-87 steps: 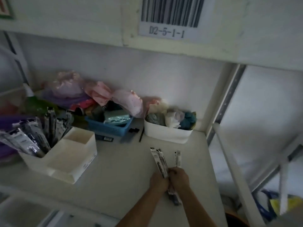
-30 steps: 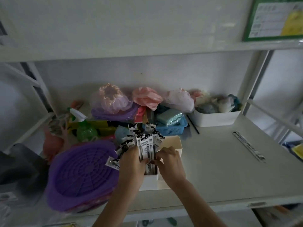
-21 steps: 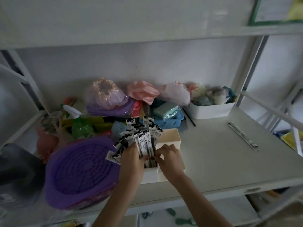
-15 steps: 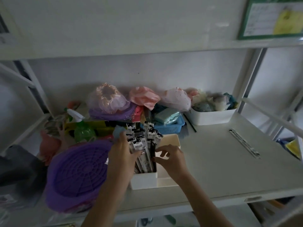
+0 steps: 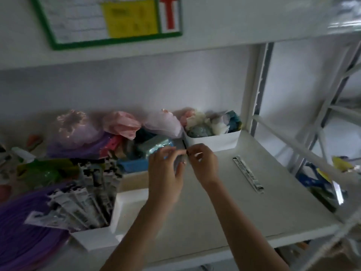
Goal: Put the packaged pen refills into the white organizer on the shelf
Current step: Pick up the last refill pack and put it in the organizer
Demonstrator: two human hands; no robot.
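Note:
The white organizer [image 5: 128, 210] stands at the shelf's front left. Its left compartment is packed with packaged pen refills [image 5: 84, 194] that lean left; its two right compartments hold nothing. One more packaged refill strip [image 5: 247, 174] lies flat on the shelf to the right. Both my hands are behind the organizer, meeting at a thin black stick [image 5: 184, 144] that lies between the blue basket and the white bin. My right hand [image 5: 205, 163] pinches its near end. My left hand [image 5: 166, 173] has its fingertips at the same spot; its grip is unclear.
A blue basket [image 5: 132, 165] and a white bin [image 5: 214, 142] of wrapped items line the back wall, under pink and lilac bags. A purple round basket [image 5: 23, 237] and a green spray bottle [image 5: 39, 173] crowd the left. A shelf post [image 5: 254, 90] rises at the right.
Both hands have left the refills in the organizer and moved back and right to the black stick behind it. The refills now lean left in their compartment. The view has shifted right.

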